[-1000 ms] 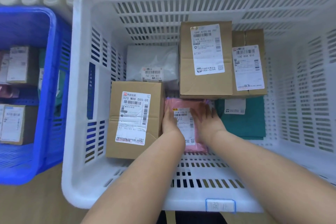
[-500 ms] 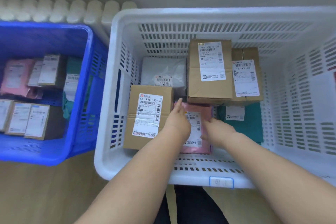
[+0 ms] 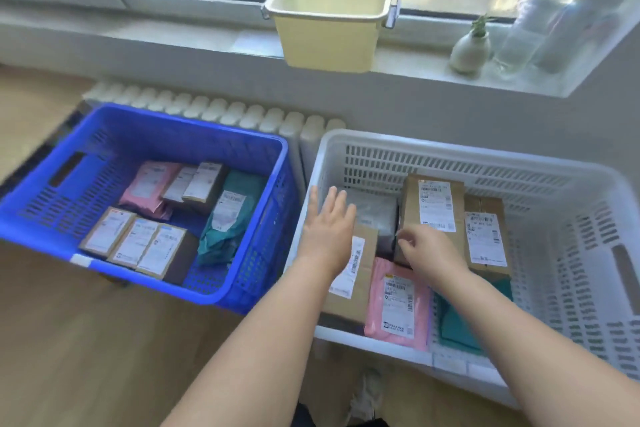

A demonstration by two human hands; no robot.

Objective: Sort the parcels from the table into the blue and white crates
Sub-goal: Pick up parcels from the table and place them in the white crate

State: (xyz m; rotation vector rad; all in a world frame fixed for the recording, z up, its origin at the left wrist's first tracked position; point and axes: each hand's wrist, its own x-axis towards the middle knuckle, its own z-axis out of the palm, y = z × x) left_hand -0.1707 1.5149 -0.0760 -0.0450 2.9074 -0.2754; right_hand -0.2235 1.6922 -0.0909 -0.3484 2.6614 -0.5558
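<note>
Windowside white crate (image 3: 571, 253): pink parcel (image 3: 398, 302) just beside loose, empty right-hand fingers (image 3: 412, 237).

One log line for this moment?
left hand: open above white crate | right hand: loosely curled, empty | pink parcel: in white crate

Person, two arms in view. Left forearm (image 3: 263, 340) and right forearm (image 3: 519, 340) are bare as far as the view shows, up to the bottom edge. Left hand (image 3: 327, 229) is bare, with its back to the camera. Right hand (image 3: 426, 250) is bare too, its fingertips motion-blurred. Low at bottom centre between the arms is a strip of dark, near-black clothing (image 3: 311, 418) (which garment, cannot tell). Just above it is one pale shoe (image 3: 367, 395), white-grey and trainer-like in shape, details soft with blur.
</note>
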